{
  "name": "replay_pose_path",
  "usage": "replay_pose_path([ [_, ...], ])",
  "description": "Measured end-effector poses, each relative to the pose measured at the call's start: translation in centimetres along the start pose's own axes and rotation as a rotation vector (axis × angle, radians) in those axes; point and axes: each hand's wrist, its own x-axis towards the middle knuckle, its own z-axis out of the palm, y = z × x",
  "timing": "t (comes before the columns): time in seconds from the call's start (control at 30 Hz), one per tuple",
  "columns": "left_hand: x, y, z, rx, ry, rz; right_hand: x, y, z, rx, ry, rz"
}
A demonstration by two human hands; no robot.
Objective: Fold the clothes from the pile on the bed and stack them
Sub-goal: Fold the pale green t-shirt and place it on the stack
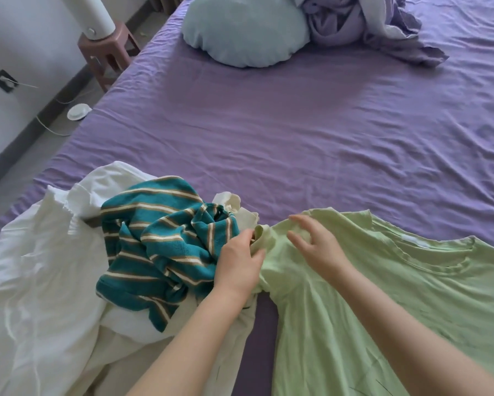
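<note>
Fingers (257, 257) of the left hand (238, 265) curl round a bunched sleeve end (261, 238) of the green shirt (383, 295), the thumb and forefinger pinching the cloth just at the edge of the pile (111, 252). The right hand (315, 245) lies on the same sleeve close beside the left, its fingers spread and slightly bent, the tips pressing the cloth down; whether any of them pinch a fold cannot be told.

The green shirt is spread on the purple sheet (297, 124) at the near right, its neckline (440, 255) toward the far side with a white label showing inside the collar. Its body runs off the lower edge of the view under the right forearm.

The pile sits at the near left of the bed. A teal striped top (160, 244) lies crumpled on top, touching the left hand. Under and around it lie white clothes (39, 267), and a cream piece (231, 202) pokes out behind the teal one.

At the far end of the bed rest a pale blue pillow (244, 30) and, touching it on its right, a rumpled lilac blanket (368, 24). Beside the bed on the left stands a brown stool (108, 52) bearing a white cylinder (98, 15).
</note>
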Motion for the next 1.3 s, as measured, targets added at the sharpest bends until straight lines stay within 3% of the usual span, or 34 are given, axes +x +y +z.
replay_pose_path([
  [0.1,-0.9,0.9,0.8,-0.060,-0.043,0.047,-2.3,-2.5,0.1,0.521,-0.183,0.134],
  [0.23,-1.9,1.7,1.2,-0.072,-0.029,0.031,-3.0,-3.9,-0.5,0.616,-0.116,0.171],
  [0.33,-2.5,1.3,0.8,0.149,-0.016,-0.036,-3.0,-3.8,-1.2,0.615,-0.028,0.181],
  [0.47,-3.9,-0.1,-0.2,0.297,0.053,-0.076,-2.9,-3.5,-3.1,0.361,-0.116,0.063],
  [0.57,-4.8,-0.7,-1.0,0.216,0.120,-0.015,-2.9,-3.5,-4.6,0.077,-0.241,0.007],
  [0.73,-6.0,-1.1,-1.9,0.005,0.013,0.113,-2.2,-3.8,-5.6,-0.478,-0.533,-0.030],
  [0.8,-6.3,-1.3,-1.8,0.009,-0.020,0.208,-1.9,-4.2,-5.3,-0.621,-0.552,-0.039],
  [0.87,-6.6,-1.4,-1.6,0.032,-0.030,0.294,-1.7,-4.6,-4.8,-0.674,-0.461,-0.077],
  [1.0,-7.4,-1.4,-1.5,0.049,0.057,0.348,-1.0,-5.1,-4.0,-0.264,-0.070,-0.017],
  [1.07,-7.7,-1.4,-1.5,0.052,0.124,0.335,-0.6,-5.6,-4.0,-0.014,0.033,0.048],
  [1.2,-8.4,-1.6,-1.4,0.000,0.235,0.243,0.5,-7.2,-3.5,0.310,0.047,0.169],
  [1.3,-8.4,-1.4,-1.0,-0.058,0.196,0.127,1.0,-8.4,-2.6,0.438,-0.034,0.325],
])
